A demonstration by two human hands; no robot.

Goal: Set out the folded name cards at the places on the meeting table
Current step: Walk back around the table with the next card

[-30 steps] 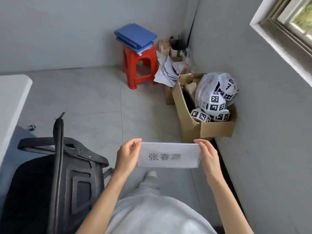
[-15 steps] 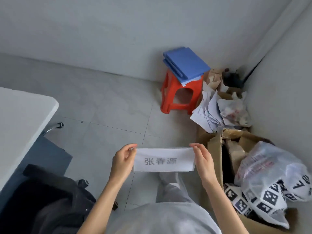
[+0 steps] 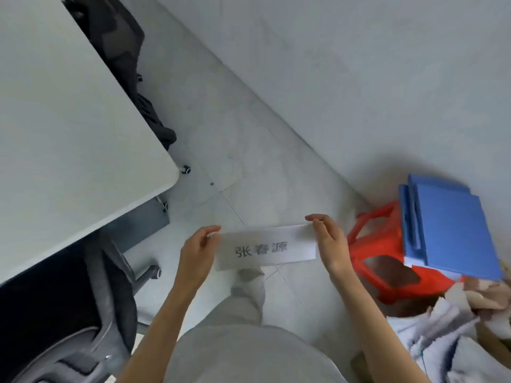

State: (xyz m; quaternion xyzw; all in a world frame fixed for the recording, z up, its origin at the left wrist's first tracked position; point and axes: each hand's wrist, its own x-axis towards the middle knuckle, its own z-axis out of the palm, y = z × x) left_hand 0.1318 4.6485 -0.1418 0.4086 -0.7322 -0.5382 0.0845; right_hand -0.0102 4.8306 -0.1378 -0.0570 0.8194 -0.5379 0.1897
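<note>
A white folded name card (image 3: 266,248) with three dark printed characters is held in front of me, above the grey floor. My left hand (image 3: 197,251) pinches its left end and my right hand (image 3: 330,244) pinches its right end. The card faces me, tilted slightly up to the right. The white meeting table (image 3: 69,128) fills the upper left, its rounded corner about a hand's width left of my left hand. No card is visible on the stretch of table in view.
A black office chair (image 3: 69,313) stands at the lower left, tucked by the table. Another dark chair (image 3: 121,42) sits along the table's far side. A red plastic stool (image 3: 378,261) with blue folders (image 3: 448,228) is at the right, with paper clutter (image 3: 456,327) below it.
My view has swung left: the table now fills the upper left, and the stool and clutter have slid to the right edge. Both hands still hold the card the same way.
</note>
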